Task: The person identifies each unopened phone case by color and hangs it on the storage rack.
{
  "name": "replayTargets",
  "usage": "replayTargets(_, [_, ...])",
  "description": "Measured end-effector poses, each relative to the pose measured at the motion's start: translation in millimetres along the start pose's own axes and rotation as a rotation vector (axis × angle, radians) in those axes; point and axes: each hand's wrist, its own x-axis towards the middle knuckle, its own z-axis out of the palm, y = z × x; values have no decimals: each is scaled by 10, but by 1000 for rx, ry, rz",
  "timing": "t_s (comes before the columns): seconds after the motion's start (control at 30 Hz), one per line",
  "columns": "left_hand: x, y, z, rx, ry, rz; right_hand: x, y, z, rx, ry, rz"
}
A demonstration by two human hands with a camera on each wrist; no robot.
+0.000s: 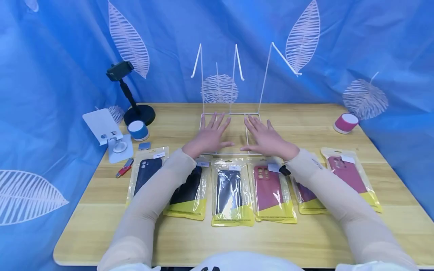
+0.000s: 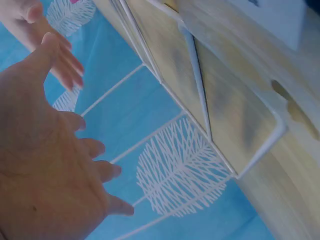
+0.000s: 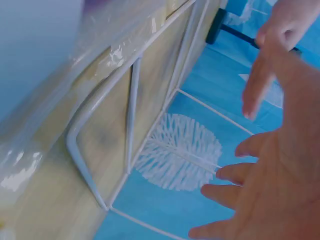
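Observation:
A white wire rack with three upright arms stands at the back middle of the table. Above the left part of its base hovers my left hand, palm down, fingers spread. My right hand is spread the same way over the right part. Both wrist views show the left hand and right hand holding nothing, apart from the wires. Nearest in front lie bagged phone cases: a black one, a pink one and another black one partly under my left sleeve.
More bagged cases lie left and right. At left are a black stand, a white phone holder, a blue round item and a red USB stick. A pink round item sits right.

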Motion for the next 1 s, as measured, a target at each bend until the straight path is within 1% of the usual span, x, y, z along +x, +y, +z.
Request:
replayTargets(0.1, [-21,-128,-7,3,-25,-17,-242,103,-108,-4,55,13])
replayTargets(0.17, [-38,-242,-14,-6,-68,-36,-467,243,-197,4,64,56])
replayTargets(0.2, [-51,-296,-19,-18,-102,-46,-591,346,-238,7,52,89])
replayTargets(0.23, [-65,-349,-21,-32,-141,-53,-723,469,-273,1,37,125])
replayTargets(0.3, [-97,-448,-9,-66,-223,-64,-995,764,-331,-14,-31,219])
replayTargets(0.37, [-127,-526,24,-95,-297,-70,-1249,1125,-341,-28,-100,278])
replayTargets(0.43, [-155,-583,59,-101,-348,-73,-1460,1496,-316,-32,-155,299])
replayTargets(0.5, [-178,-621,87,-101,-374,-83,-1611,1826,-257,-10,-184,300])
replayTargets(0.57, [-208,-646,98,-101,-376,-93,-1686,2078,-191,30,-185,300])
replayTargets(0.67, [-234,-662,98,-110,-367,-108,-1717,2311,-102,97,-176,334])
replayTargets(0.73, [-242,-662,99,-114,-358,-111,-1707,2402,-57,137,-159,358])
replayTargets(0.83, [-242,-659,106,-125,-363,-120,-1686,2497,-8,182,-133,377])
replayTargets(1.0, [-231,-629,114,-152,-376,-123,-1678,2604,17,209,-151,406])
